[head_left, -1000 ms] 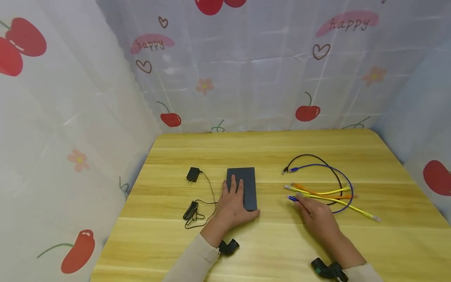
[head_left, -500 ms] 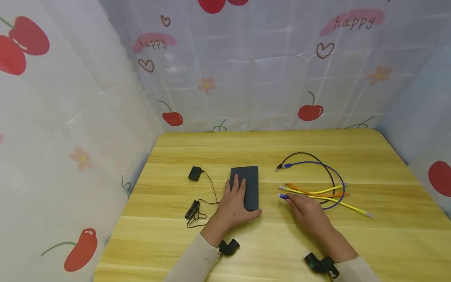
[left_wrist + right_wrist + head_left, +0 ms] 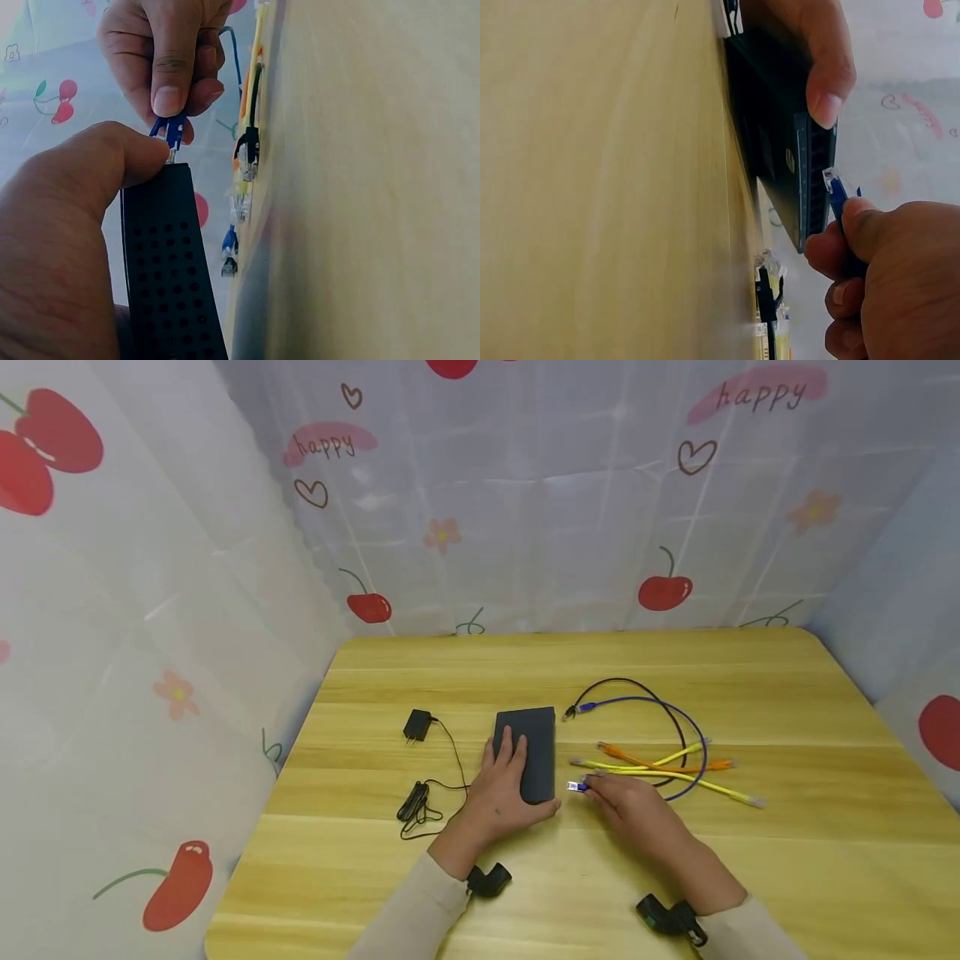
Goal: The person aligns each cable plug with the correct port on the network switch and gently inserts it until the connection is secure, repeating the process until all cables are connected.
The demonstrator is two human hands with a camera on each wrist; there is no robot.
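A flat black network switch [image 3: 538, 735] is tilted, its port side raised off the table; the right wrist view shows its underside and row of ports [image 3: 819, 172]. My left hand [image 3: 495, 802] holds it, fingers spread over the top and thumb at the near port-side corner. My right hand [image 3: 637, 814] pinches one plug of a blue network cable [image 3: 697, 756] between thumb and fingers. That plug's clear tip [image 3: 831, 184] points at the ports, close to them; the right wrist view shows a small gap. The cable's other blue plug [image 3: 587, 707] lies on the table.
A black network cable [image 3: 618, 680], yellow cables [image 3: 720, 789] and an orange cable [image 3: 637, 757] lie crossed on the right of the table. Left of the switch are a black power adapter [image 3: 417, 724] and its bundled cord [image 3: 412, 802]. Patterned curtains [image 3: 540, 527] hang behind.
My right hand has moved left with the blue plug, up to the switch. The loose cables have shifted left with it. The switch's right side has tipped up under my left hand.
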